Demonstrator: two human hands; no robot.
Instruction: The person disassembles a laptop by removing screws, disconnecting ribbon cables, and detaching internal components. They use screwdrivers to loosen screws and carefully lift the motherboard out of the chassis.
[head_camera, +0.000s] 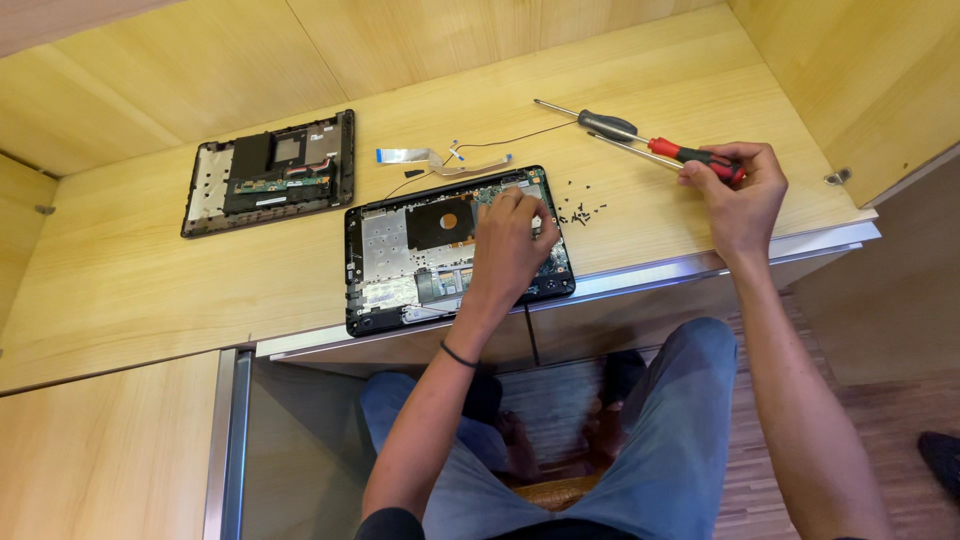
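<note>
— Where do the hands sit?

— The left hand (512, 238) rests fingers-down inside the opened laptop base (400, 262) at the counter's (150, 270) front edge; whether it pinches anything I cannot tell. The right hand (738, 195) is closed around the red-handled screwdriver (672, 151) near the right edge.

— How does the tool lie?

— Its shaft points left toward the back, away from the grip, just beside a grey-handled screwdriver (600, 123). Loose screws (582, 212) lie between the hands, nearer the left.
</note>
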